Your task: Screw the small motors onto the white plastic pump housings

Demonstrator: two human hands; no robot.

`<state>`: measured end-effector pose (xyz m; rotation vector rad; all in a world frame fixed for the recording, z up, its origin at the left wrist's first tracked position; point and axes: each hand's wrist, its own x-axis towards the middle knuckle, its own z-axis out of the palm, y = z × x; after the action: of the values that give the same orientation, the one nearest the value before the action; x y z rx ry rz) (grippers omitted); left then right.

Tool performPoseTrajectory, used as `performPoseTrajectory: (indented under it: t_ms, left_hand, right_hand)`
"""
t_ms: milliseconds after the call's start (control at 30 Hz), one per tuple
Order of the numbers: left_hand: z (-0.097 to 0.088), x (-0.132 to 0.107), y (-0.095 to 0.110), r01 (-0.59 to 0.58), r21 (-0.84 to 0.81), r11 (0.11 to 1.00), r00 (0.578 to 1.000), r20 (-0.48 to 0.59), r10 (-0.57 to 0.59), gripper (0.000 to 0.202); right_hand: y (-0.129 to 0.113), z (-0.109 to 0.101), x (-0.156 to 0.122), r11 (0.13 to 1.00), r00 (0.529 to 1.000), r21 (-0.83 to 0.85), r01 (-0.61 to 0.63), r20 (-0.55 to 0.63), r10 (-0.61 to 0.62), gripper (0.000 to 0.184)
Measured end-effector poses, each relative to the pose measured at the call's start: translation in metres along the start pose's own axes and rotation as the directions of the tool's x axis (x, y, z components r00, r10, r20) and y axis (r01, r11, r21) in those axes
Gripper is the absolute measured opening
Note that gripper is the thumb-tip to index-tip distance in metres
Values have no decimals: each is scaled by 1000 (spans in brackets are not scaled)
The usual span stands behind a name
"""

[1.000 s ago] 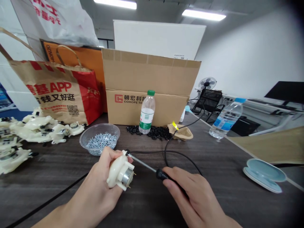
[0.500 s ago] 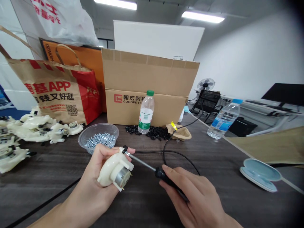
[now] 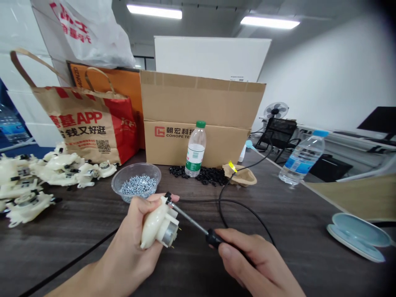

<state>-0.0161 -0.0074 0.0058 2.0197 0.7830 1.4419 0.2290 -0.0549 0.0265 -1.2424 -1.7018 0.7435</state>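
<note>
Fingers of the left hand [image 3: 134, 239] are closed around a white motor part [image 3: 155, 226], held at seven o'clock from mid-view; a screwdriver [image 3: 213, 238] is set at its black end [image 3: 168, 197], gripped by the curled right hand [image 3: 255, 255]. At its eleven o'clock, a bowl [image 3: 115, 180] of screws [image 3: 139, 185] is placed.

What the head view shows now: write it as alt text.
A left hand holds a cream plastic housing with a silver cylinder, while the right hand points a black-handled screwdriver at a small black piece on its edge. Beyond them on a dark table: a clear bowl of screws, a green-capped bottle and, at left, similar housings.
</note>
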Motion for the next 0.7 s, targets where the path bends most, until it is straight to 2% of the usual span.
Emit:
performPoseTrajectory:
  t_ms: [33, 100, 133, 167, 200, 267, 300, 333, 400, 467, 533, 600, 667, 700]
  left_hand:
    - [0, 0, 0, -13, 20, 1000, 1000, 4, 13, 52]
    - [0, 0, -1, -37, 49, 998, 999, 10, 37, 55]
    - [1, 0, -1, -35, 54, 998, 999, 0, 35, 54]
    - [3, 0, 0, -14, 51, 999, 1000, -20, 15, 52]
    - [5, 1, 0, 27, 36, 999, 999, -46, -26, 48]
    - [9, 1, 1, 144, -34, 989, 985, -93, -146, 41]
    - [11, 1, 1, 195, -82, 977, 973, -105, -203, 40]
    - [12, 1, 1, 240, -128, 962, 962, -103, -253, 39]
    - [13, 0, 0, 286, -186, 940, 948, -87, -306, 39]
    - [13, -1, -1, 292, -181, 939, 948, -73, -309, 37]
    - [11, -3, -1, 265, -147, 953, 960, -54, -275, 35]
    - [9, -5, -2, 230, -116, 966, 971, -37, -235, 37]
    - [7, -7, -3, 203, -80, 976, 978, -29, -205, 41]
    - [6, -7, -3, 184, -61, 981, 982, -32, -186, 43]
  right_hand:
    - [1, 0, 3, 981, 986, 136, -141, 105, 127, 54]
    - [2, -1, 12, 874, 903, 311, -375, 338, 267, 62]
    - [1, -2, 15, 845, 870, 327, -422, 407, 277, 61]
    - [0, -3, 19, 859, 869, 305, -411, 417, 267, 59]
    - [-2, -4, 21, 904, 895, 245, -349, 373, 245, 54]
    - [-3, -5, 21, 991, 971, 41, -125, 210, 114, 37]
    - [-2, -5, 20, 997, 992, -81, 2, 129, 8, 26]
    - [-1, -4, 19, 972, 991, -198, 126, 69, -115, 16]
    - [4, -3, 15, 853, 932, -390, 348, 45, -360, 15]
    - [8, -1, 10, 727, 860, -496, 475, 87, -503, 19]
    - [10, 0, 7, 679, 829, -525, 513, 98, -551, 21]
    - [10, 0, 6, 722, 846, -481, 498, 84, -527, 22]
    - [8, -1, 6, 851, 912, -340, 401, 55, -408, 29]
    - [6, -1, 7, 934, 959, -217, 283, 49, -279, 34]
